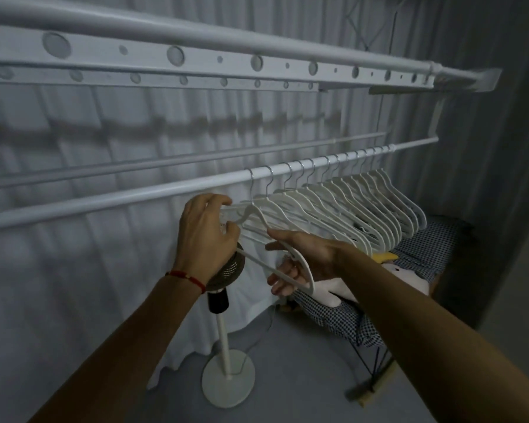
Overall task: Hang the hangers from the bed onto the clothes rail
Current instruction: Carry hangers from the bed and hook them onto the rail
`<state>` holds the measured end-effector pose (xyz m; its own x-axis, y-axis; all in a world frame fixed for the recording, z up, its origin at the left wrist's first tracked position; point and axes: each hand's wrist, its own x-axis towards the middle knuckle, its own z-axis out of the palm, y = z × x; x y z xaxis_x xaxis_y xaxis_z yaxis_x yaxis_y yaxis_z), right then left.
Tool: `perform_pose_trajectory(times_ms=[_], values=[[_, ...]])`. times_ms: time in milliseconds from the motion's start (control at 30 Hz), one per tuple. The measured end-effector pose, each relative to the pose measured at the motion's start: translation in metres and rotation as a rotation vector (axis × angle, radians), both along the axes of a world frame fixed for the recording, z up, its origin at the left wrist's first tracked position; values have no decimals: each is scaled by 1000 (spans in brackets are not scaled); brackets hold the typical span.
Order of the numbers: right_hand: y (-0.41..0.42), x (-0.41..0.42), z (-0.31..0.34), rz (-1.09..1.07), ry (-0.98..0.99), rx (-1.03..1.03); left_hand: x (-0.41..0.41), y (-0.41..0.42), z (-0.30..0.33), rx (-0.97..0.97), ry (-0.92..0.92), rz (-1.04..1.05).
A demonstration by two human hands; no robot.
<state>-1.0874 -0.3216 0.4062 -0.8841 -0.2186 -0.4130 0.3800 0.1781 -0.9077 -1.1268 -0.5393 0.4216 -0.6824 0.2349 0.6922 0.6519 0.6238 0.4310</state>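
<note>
A white clothes rail (153,193) runs from lower left to upper right in front of a pale curtain. Several white hangers (364,206) with metal hooks hang in a row along its right half. Just below the rail, at the left end of that row, both hands hold one white hanger (251,218). My left hand (205,236) pinches its left end near the rail. My right hand (300,261) grips its lower right shoulder, fingers curled under it. Whether this hanger's hook is over the rail is hidden among the hooks.
A white floor fan (226,355) on a round base stands under my left hand. A bed (425,257) with a checked cover and a white plush toy (403,273) lies at the right. Above runs a perforated white bar (257,64); a thinner rod (165,161) runs behind the rail.
</note>
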Motion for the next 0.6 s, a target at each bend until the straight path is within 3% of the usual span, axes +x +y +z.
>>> perform_pose_trajectory(times_ms=[200, 367, 500, 600], values=[[27, 31, -44, -106, -2, -90, 41, 53, -21, 109, 1, -224], [50, 119, -65, -201, -27, -98, 109, 104, -46, 170, -27, -490], [77, 215, -87, -373, 57, 28, 177, 138, -82, 173, -191, -633], [93, 300, -109, -580, 125, 237, 236, 166, -115, 62, -319, -677]])
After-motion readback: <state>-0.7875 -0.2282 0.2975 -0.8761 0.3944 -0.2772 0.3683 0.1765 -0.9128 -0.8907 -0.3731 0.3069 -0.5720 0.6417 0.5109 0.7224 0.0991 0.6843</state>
